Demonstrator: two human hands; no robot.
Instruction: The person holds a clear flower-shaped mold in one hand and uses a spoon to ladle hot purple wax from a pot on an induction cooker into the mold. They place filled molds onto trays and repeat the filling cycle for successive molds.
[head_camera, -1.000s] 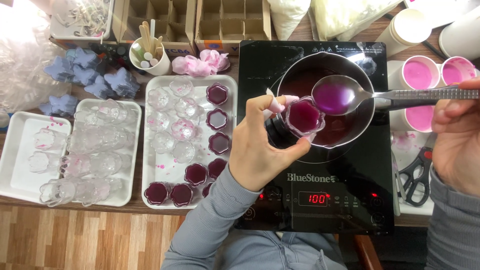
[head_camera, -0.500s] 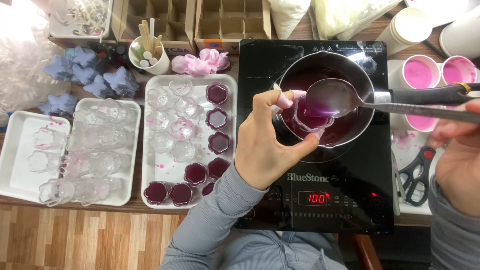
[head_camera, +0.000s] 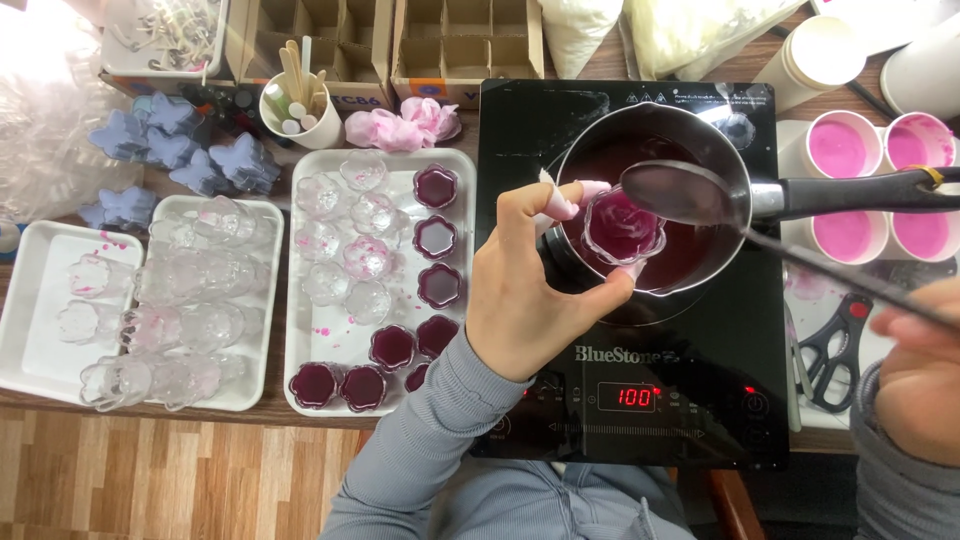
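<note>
Flower-shaped clear mould (head_camera: 624, 226), filled with dark purple liquid, sits pinched between thumb and fingers of our left hand (head_camera: 530, 290), directly above the saucepan (head_camera: 655, 190) on the black induction hob (head_camera: 640, 300). Our right hand (head_camera: 915, 375), at 3 o'clock, is closed round the thin handle of a ladle (head_camera: 680, 192), whose bowl hovers just beside the mould at its 2 o'clock edge. We cannot tell whether the bowl is empty.

To do this step well, we judge the following points to matter:
- Keep the mould level and over the pan, so any drip falls back into the liquid.
- Tip the ladle slowly at the rim (a fast pour would likely overflow the petals).
- Grip the mould by its wall only, fingertips clear of the hot fill.

At 9 o'clock a white tray (head_camera: 300, 385) holds filled purple moulds (head_camera: 437, 236) and empty clear ones (head_camera: 345, 235); two pink cups (head_camera: 838, 150) stand on the worktop at 2 o'clock.
</note>
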